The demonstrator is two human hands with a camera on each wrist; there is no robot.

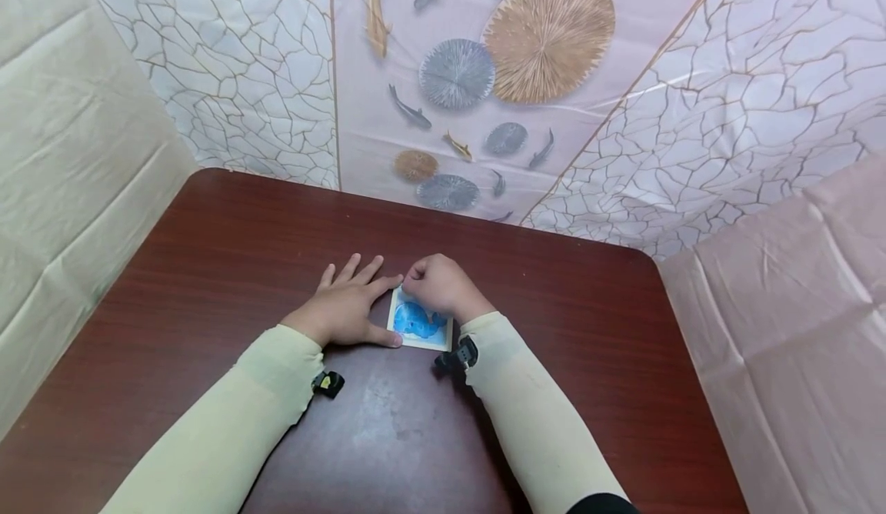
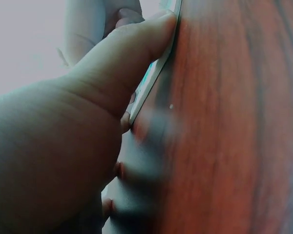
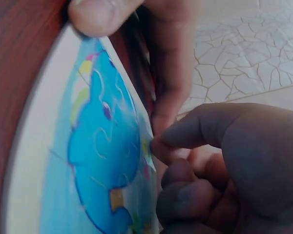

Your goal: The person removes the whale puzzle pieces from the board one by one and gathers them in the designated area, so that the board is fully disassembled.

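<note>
Pale sleeves [image 1: 228,422] ran up from the lower edge to a blue jigsaw puzzle [image 1: 418,322], which lay on the surface [image 1: 574,322] between the hands. Left hand [image 1: 346,306] spread, thumb and forefinger at the puzzle's left corners; right hand [image 1: 443,287] curled over the far side, thumb and forefinger tips together, whether pinching a piece I could not tell. Likeliest trouble, as judged: an uneven push skidding the puzzle, braced only at its left, or springing a neighbouring piece loose.
</note>
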